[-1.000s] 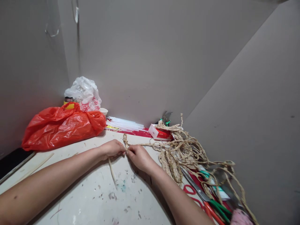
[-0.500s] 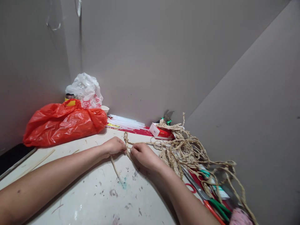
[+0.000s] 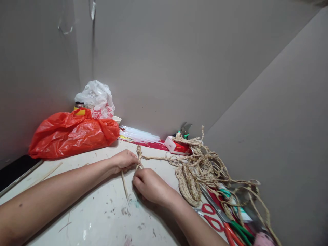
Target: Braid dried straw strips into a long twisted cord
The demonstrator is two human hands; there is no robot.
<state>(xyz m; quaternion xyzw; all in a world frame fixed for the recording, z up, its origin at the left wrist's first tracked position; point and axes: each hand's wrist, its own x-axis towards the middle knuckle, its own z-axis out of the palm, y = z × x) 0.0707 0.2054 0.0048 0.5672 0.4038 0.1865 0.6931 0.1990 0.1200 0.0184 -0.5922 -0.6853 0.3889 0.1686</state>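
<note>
My left hand point(image 3: 126, 160) pinches a braided straw rope point(image 3: 139, 152) just below its small looped end. A loose pale strand point(image 3: 125, 186) hangs from under that hand onto the white table. Just below and to the right, my right hand point(image 3: 146, 181) is closed at the lower end of the rope, its fingertips partly hidden. From the knot the rope runs right to a tangled heap of straw rope point(image 3: 205, 164), with a flat coil point(image 3: 188, 186) at its near side.
A red plastic bag point(image 3: 74, 135) lies at the left, before a white bag point(image 3: 97, 97). White sticks point(image 3: 140, 134) and a red-white box point(image 3: 176, 146) stand behind. Red-handled scissors point(image 3: 212, 217) and larger shears point(image 3: 222, 213) lie at the right on the table point(image 3: 102, 218).
My right hand has moved down and a little left, away from the knot. The small red scissors and the coil show more fully. The view has shifted slightly.
</note>
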